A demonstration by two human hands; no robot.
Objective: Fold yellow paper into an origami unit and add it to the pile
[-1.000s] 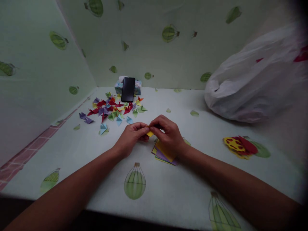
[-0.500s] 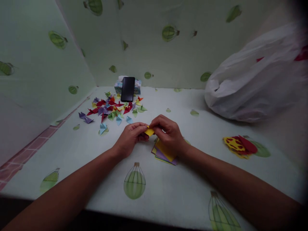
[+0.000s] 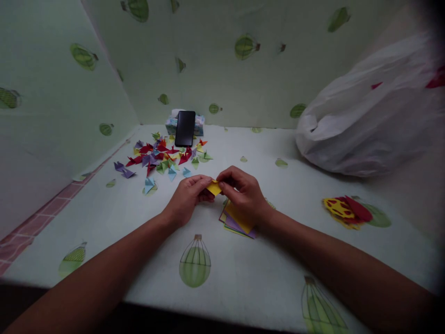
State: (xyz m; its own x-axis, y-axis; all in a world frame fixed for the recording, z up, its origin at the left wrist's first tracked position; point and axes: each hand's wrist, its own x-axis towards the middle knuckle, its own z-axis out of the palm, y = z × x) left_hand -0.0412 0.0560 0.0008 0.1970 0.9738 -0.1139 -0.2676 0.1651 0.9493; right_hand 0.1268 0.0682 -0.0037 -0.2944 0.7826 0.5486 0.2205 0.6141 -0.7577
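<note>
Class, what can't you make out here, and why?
Head view: part of the yellow paper, behind left hand and right hand.
Head view: part of the paper stack, behind the right hand.
Head view: middle of the tissue box, behind the phone.
Head view: contents of the bag, behind its cloudy side.

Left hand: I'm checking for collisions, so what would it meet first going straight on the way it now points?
Past the yellow paper it holds, the left hand would probably meet the right hand first, though depth is hard to judge here.
</note>
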